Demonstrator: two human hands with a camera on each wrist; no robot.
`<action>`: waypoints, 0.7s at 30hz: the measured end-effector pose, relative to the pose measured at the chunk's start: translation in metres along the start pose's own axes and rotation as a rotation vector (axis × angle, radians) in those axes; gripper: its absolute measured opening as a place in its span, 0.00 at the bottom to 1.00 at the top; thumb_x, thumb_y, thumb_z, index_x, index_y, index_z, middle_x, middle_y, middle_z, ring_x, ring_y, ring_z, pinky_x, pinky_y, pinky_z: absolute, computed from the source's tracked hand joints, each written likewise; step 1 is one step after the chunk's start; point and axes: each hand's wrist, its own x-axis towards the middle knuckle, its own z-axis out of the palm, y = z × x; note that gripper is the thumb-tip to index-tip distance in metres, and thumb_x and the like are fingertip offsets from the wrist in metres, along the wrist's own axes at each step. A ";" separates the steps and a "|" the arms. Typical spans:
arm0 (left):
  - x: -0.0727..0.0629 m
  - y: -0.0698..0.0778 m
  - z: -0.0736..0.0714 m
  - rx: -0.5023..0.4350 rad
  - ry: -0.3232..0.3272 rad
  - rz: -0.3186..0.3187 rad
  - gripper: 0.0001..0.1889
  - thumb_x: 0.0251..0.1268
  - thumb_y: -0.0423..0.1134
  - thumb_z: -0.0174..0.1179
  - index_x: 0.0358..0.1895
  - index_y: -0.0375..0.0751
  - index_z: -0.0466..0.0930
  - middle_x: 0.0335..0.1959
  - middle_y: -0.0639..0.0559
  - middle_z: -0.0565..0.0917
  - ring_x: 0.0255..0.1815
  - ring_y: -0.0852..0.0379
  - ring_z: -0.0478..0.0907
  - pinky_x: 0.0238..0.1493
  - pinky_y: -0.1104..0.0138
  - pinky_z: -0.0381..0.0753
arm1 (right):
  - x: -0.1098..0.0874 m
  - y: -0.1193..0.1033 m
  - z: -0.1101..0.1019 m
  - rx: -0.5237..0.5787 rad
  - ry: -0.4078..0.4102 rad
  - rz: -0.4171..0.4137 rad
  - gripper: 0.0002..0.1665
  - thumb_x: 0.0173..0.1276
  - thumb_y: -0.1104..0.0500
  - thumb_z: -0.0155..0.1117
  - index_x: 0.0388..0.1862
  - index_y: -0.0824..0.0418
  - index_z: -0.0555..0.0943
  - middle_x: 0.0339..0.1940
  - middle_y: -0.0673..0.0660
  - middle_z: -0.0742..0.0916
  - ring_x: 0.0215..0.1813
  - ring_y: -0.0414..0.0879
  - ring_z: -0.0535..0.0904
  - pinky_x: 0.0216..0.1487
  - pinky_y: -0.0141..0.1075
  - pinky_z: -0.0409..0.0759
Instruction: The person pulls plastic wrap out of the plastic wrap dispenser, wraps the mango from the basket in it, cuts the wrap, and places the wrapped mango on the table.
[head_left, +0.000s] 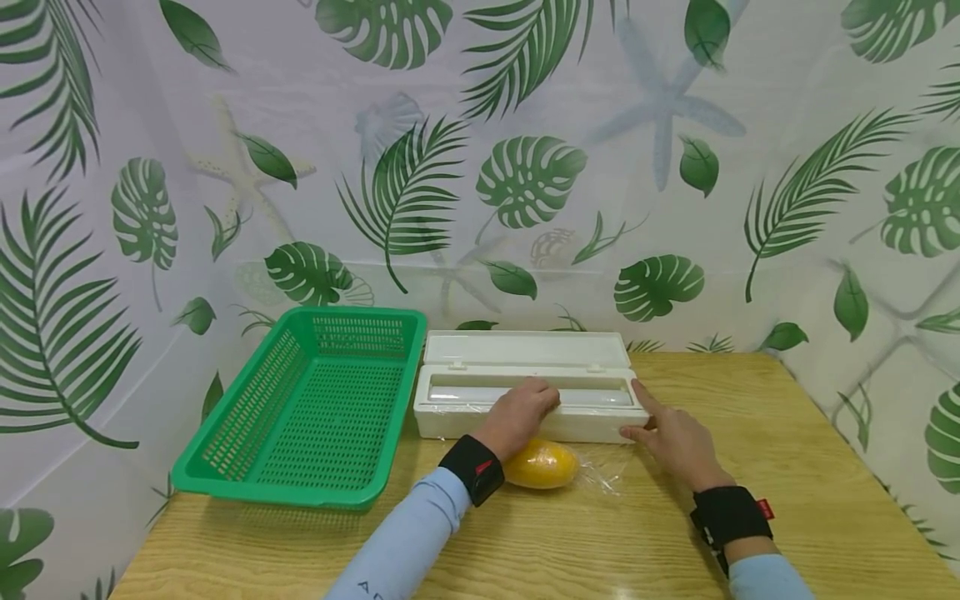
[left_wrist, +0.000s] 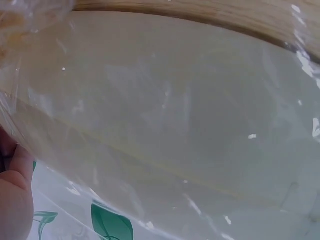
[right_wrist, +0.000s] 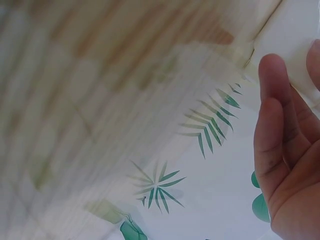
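Observation:
A white cling film dispenser box (head_left: 465,423) lies across the table, its lid (head_left: 525,348) raised at the back and a film roll (head_left: 465,395) inside. My left hand (head_left: 519,417) bends its fingers over the front edge of the opening; whether they pinch anything is hidden. At the box's right end, my right hand (head_left: 678,442) holds the corner, thumb low at the front and index finger on top. A yellow oval fruit (head_left: 542,465) lies before the box, partly behind my left wrist. Clear cling film (head_left: 600,473) covers it and spreads rightward. Film also fills the left wrist view.
A green plastic basket (head_left: 405,392) with mesh walls stands left of the box. The wooden table (head_left: 750,392) meets a leaf-patterned cloth (head_left: 555,275) behind and along the sides.

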 end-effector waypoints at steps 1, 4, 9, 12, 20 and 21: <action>-0.001 0.000 0.000 -0.006 -0.001 -0.003 0.04 0.71 0.34 0.58 0.39 0.42 0.82 0.38 0.52 0.81 0.44 0.58 0.78 0.47 0.74 0.78 | 0.000 0.000 0.000 0.001 -0.002 0.001 0.50 0.65 0.49 0.70 0.78 0.63 0.57 0.37 0.63 0.88 0.34 0.51 0.82 0.28 0.39 0.71; -0.003 -0.002 0.001 -0.016 -0.005 -0.014 0.04 0.71 0.34 0.58 0.38 0.42 0.82 0.38 0.53 0.81 0.44 0.57 0.77 0.47 0.74 0.78 | 0.000 0.001 0.001 0.000 -0.006 0.005 0.50 0.65 0.49 0.70 0.78 0.63 0.57 0.38 0.64 0.88 0.35 0.51 0.82 0.28 0.39 0.72; -0.005 -0.004 0.001 -0.028 0.007 -0.025 0.04 0.71 0.34 0.58 0.39 0.43 0.82 0.38 0.53 0.82 0.44 0.57 0.77 0.48 0.72 0.78 | 0.000 0.002 0.002 0.007 0.002 0.002 0.50 0.65 0.49 0.70 0.78 0.62 0.57 0.38 0.64 0.88 0.34 0.50 0.81 0.27 0.39 0.71; -0.005 -0.005 0.000 -0.034 0.014 -0.031 0.04 0.71 0.34 0.58 0.39 0.43 0.82 0.38 0.53 0.82 0.45 0.57 0.77 0.49 0.72 0.78 | 0.001 0.002 0.002 0.006 0.007 -0.001 0.50 0.64 0.49 0.70 0.78 0.62 0.57 0.38 0.64 0.89 0.34 0.51 0.82 0.27 0.39 0.71; -0.007 -0.006 -0.001 -0.031 0.022 -0.038 0.03 0.69 0.33 0.59 0.38 0.43 0.82 0.39 0.52 0.83 0.45 0.56 0.78 0.50 0.71 0.79 | 0.001 0.003 0.002 0.000 0.008 -0.001 0.50 0.65 0.49 0.70 0.78 0.62 0.57 0.37 0.63 0.89 0.32 0.50 0.81 0.26 0.38 0.69; -0.008 -0.006 -0.001 -0.031 0.025 -0.037 0.03 0.69 0.33 0.59 0.38 0.43 0.82 0.39 0.52 0.83 0.45 0.56 0.78 0.50 0.71 0.79 | 0.001 0.002 0.002 0.001 0.006 0.003 0.50 0.65 0.49 0.70 0.78 0.62 0.57 0.37 0.63 0.89 0.32 0.50 0.81 0.26 0.37 0.69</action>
